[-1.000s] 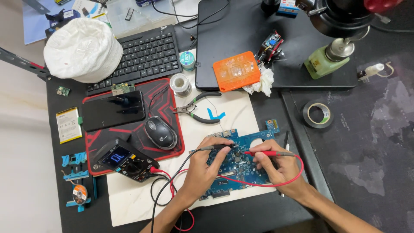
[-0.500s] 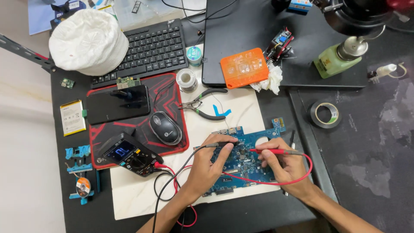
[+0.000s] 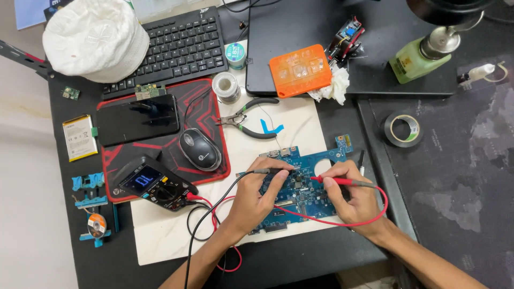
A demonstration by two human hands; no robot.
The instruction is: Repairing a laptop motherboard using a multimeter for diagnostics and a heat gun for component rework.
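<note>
1. Blue board (image 3: 300,187) lies flat on a white mat (image 3: 160,235), in front of the person, between mouse (image 3: 199,149) and tape roll (image 3: 402,129).
2. Left hand (image 3: 257,200) is pinched shut on the black probe (image 3: 262,172), its tip pointing down among the parts near the board's middle.
3. Right hand (image 3: 350,195) is pinched shut on the red probe (image 3: 340,181), its tip down close to the black one; the two hands stay apart, one on each side of the board.
4. Meter (image 3: 152,183) sits on the red pad (image 3: 160,136) to the left, with both leads running to it, the red lead (image 3: 375,214) looping round the right wrist.
5. Risk: the tips look close together among small parts, so a slip could bridge two contacts.
6. Risk: the looped lead could catch as the wrist shifts and tug the red tip off its spot.
7. Risk: the board looks unclamped, so probe pressure could nudge it across the mat.
8. Pliers (image 3: 249,119) and solder spool (image 3: 225,85) lie just beyond the board; a wide elbow move could knock them.
</note>
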